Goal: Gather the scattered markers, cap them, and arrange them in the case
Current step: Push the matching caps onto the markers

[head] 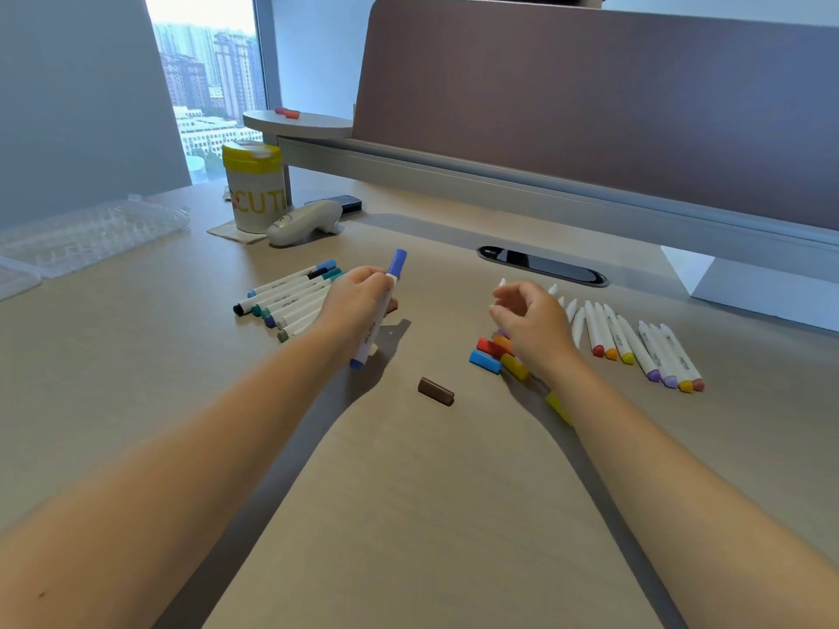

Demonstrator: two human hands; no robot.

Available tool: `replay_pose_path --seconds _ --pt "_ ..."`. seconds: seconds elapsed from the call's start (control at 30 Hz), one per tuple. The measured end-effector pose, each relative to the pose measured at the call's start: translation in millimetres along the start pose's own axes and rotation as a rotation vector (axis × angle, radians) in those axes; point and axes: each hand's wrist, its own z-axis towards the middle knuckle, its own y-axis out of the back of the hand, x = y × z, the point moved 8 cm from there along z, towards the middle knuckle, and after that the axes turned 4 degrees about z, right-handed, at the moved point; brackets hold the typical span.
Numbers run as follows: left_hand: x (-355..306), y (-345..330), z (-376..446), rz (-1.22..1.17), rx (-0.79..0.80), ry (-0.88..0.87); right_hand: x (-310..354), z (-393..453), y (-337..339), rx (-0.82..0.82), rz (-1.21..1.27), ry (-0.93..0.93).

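We have a single wide-angle view, taken from the person's head, looking forward and down across the surface [431, 515] toward a brown partition screen [590, 93] at its far edge. Both forearms reach in from the bottom corners, with the left hand [358, 301] and right hand [531, 324] close below us near mid-frame. At upper left we look out through a window [209, 84] onto distant buildings.
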Motion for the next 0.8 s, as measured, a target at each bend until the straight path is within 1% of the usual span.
replay_pose_path --seconds 0.1,0.2,0.3,0.37,0.53,0.67,0.8 --pt "-5 1 5 0.199 -0.003 -0.121 -21 16 3 -0.009 -0.229 -0.060" --pt "-4 -3 11 0.438 0.009 -0.204 -34 27 -4 0.052 -0.521 -0.114" --pt "0 -6 17 0.705 -0.006 -0.254 -36 34 -12 0.099 -0.651 -0.131" --pt "4 -7 21 0.840 0.000 -0.283 -30 38 -15 0.108 -0.654 -0.093" --pt "5 -9 29 1.131 -0.007 -0.364 -18 43 -24 0.109 -0.563 -0.034" --pt "3 -9 31 1.192 -0.015 -0.382 -14 45 -30 0.113 -0.463 0.010" --pt "-7 -11 23 1.218 -0.045 -0.451 -10 46 -27 0.108 -0.367 0.022"
